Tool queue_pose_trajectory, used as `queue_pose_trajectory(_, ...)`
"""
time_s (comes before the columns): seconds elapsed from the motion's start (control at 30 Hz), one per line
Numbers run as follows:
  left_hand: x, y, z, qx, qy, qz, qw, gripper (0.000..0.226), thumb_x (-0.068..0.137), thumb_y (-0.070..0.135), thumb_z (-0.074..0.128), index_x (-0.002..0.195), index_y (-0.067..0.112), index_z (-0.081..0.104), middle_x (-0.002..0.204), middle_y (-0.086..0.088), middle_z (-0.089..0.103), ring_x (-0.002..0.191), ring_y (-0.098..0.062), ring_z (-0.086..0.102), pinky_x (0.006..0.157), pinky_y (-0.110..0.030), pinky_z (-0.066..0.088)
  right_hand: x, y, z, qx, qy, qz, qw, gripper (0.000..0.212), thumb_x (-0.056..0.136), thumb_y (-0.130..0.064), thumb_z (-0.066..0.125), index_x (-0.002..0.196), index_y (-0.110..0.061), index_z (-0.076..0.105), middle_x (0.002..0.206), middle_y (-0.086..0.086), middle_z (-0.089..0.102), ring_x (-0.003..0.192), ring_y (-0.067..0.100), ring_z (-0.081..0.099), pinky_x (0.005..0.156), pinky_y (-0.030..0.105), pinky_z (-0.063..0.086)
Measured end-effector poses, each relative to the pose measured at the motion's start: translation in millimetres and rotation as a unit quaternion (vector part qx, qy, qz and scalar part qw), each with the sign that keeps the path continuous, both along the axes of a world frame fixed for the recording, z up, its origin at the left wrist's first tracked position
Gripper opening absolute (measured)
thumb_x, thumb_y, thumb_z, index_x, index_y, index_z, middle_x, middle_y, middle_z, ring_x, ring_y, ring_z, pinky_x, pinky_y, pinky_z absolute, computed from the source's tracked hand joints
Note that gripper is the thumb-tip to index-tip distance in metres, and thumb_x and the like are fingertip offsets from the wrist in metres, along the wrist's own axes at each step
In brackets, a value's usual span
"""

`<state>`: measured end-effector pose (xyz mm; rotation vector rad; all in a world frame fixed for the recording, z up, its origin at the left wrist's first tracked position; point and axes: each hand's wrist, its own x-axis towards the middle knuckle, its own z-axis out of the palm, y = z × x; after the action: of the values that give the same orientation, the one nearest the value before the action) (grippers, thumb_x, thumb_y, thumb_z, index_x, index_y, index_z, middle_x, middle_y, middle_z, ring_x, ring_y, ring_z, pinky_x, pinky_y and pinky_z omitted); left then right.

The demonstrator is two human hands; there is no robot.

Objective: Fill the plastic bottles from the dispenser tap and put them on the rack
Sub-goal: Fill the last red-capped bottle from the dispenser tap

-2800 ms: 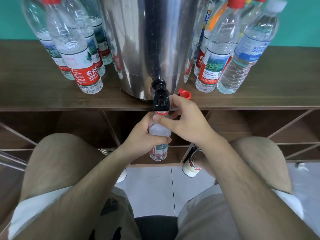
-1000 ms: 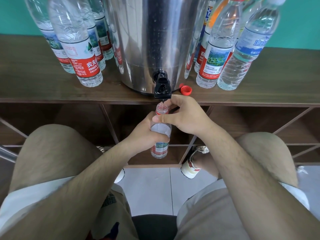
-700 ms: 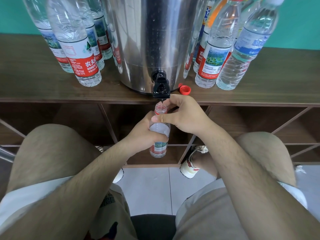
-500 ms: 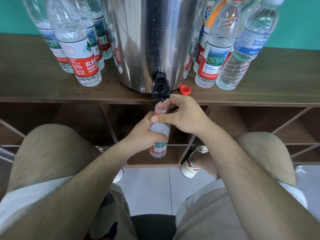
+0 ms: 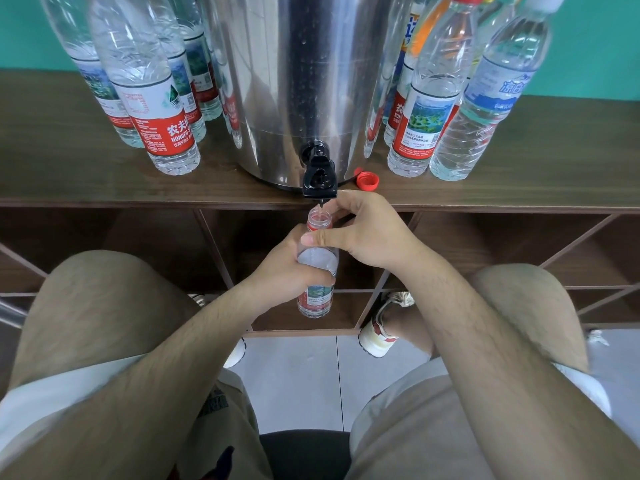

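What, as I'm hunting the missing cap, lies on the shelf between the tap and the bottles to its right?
In the head view, a loose red cap lies on the shelf between tap and bottles, by the dispenser's base.

The dispenser is glossy polished metal with a black plastic tap. The bottles are clear, crinkled plastic on a matt dark wood shelf.

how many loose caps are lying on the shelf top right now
1: a red cap lies on the shelf top, between the tap and the right-hand standing bottles. More may be hidden behind the bottles or the dispenser.
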<state>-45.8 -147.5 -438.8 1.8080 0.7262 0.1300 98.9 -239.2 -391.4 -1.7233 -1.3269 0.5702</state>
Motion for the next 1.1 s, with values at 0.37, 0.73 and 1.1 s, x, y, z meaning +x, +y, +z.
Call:
queue_pose_trajectory(0.37, 0.4, -1.8, 2.0, 0.005, 0.003, 0.003, 1.0, 0.077, 0.082, 0.008, 0.082, 0.145, 0.026, 0.043, 0.131, -0.001, 0.061, 0.123, -0.023, 0.06, 0.106, -0.049, 0.053, 0.5, -0.1, -0.1, 0.004, 0.012, 0.005, 1.0, 0.023, 0.075, -0.029, 0.093, 0.09, -0.024, 0.076, 0.089, -0.007, 0.076, 0.084, 0.006, 0.069, 0.075, 0.013, 0.051)
queue_pose_trajectory(0.73, -0.1, -1.0, 0.2, -0.002, -0.005, 0.001, 1.0, 0.075, 0.081, 0.007, 0.082, 0.143, 0.026, 0.044, 0.129, -0.001, 0.062, 0.121, -0.023, 0.061, 0.106, -0.049, 0.054, 2.3, -0.1, -1.5, 0.006, 0.019, 0.007, 1.0, 0.024, 0.075, -0.029, 0.093, 0.092, -0.023, 0.078, 0.091, -0.006, 0.077, 0.085, 0.008, 0.07, 0.076, 0.017, 0.054)
queue_pose_trajectory(1.1, 1.7, 0.6, -3.9, 0.005, -0.004, 0.004, 1.0, 0.076, 0.081, 0.01, 0.083, 0.143, 0.028, 0.043, 0.128, 0.0, 0.061, 0.12, -0.022, 0.061, 0.105, -0.047, 0.054, 4.0, 0.3, -3.1, 0.004, 0.011, 0.003, 1.0, 0.026, 0.075, -0.031, 0.094, 0.093, -0.021, 0.078, 0.091, -0.007, 0.077, 0.085, 0.004, 0.07, 0.076, 0.014, 0.053)
